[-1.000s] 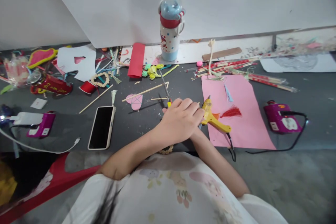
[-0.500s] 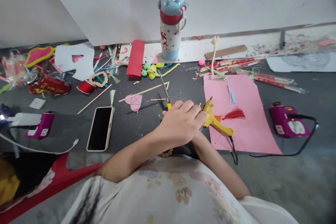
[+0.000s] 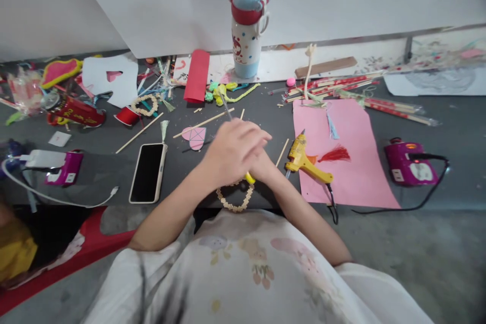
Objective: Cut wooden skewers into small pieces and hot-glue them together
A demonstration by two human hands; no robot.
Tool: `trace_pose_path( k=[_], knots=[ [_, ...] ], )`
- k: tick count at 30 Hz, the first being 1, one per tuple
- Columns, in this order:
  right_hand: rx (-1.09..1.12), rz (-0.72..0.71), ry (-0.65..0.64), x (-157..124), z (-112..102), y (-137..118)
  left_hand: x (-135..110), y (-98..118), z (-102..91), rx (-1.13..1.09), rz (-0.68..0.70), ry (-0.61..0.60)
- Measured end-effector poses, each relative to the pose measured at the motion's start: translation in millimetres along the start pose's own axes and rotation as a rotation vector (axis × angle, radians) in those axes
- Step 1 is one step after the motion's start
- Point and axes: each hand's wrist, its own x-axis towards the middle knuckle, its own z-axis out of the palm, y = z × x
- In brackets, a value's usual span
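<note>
My left hand (image 3: 235, 149) lies across the top of my right hand, its fingers stretched out and slightly smeared by motion. Below it is my right hand (image 3: 264, 166), with most of its fingers covered. A pair of scissors (image 3: 227, 107) runs beneath both hands; the narrow metal blade points away from me and a bit of yellow handle shows beside my right palm. It appears to be in my right hand, though the grip itself is hidden. Close to my body, under the hands, a beaded bracelet (image 3: 235, 207) lies at the table edge.
A yellow glue gun (image 3: 304, 159) rests on pink paper (image 3: 353, 187) with tassels. Nearby are a phone (image 3: 148, 173), a pink heart (image 3: 196, 138), thin sticks (image 3: 139, 133), a water bottle (image 3: 246, 35), a red can (image 3: 78, 111) and purple power adapters (image 3: 410, 164).
Both hands have shifted left, away from the glue gun, uncovering a stick and the bracelet. The scissors' tip has moved left to the yellow yarn. The view has tilted slightly.
</note>
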Motion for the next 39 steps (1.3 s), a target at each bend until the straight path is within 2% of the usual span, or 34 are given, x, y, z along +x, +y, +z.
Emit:
trace_pose_path(
  k=[1,3,6,9,15,29,34,39],
  knots=[
    [0.041,0.005,-0.101,1.3,-3.3,4.4,-4.2,-8.0,-7.1,0.026,-0.059,0.069],
    [0.082,0.069,-0.21,3.0,-7.8,6.9,-13.6,-24.2,-18.9,0.151,-0.195,0.187],
    [0.082,0.141,-0.229,1.5,-11.1,1.8,-26.6,-43.4,-26.8,0.274,-0.294,0.204],
    [0.066,0.135,-0.225,-3.1,-14.1,-2.9,-34.4,-51.1,-24.3,0.344,-0.309,0.169],
    [0.056,0.075,-0.226,-14.2,-21.2,-4.4,-39.7,-44.7,-15.0,0.288,-0.37,0.107],
    [-0.057,-0.015,-0.169,-45.1,-39.6,-24.0,-57.5,-25.2,-13.1,0.094,-0.349,0.347],
    [-0.129,-0.08,-0.173,-48.9,-45.9,-28.7,-59.8,-15.1,-17.5,0.076,-0.332,0.362],
    [-0.1,-0.111,-0.179,-50.7,-47.9,-29.6,-58.7,-9.2,-23.1,0.084,-0.337,0.364]
  ],
)
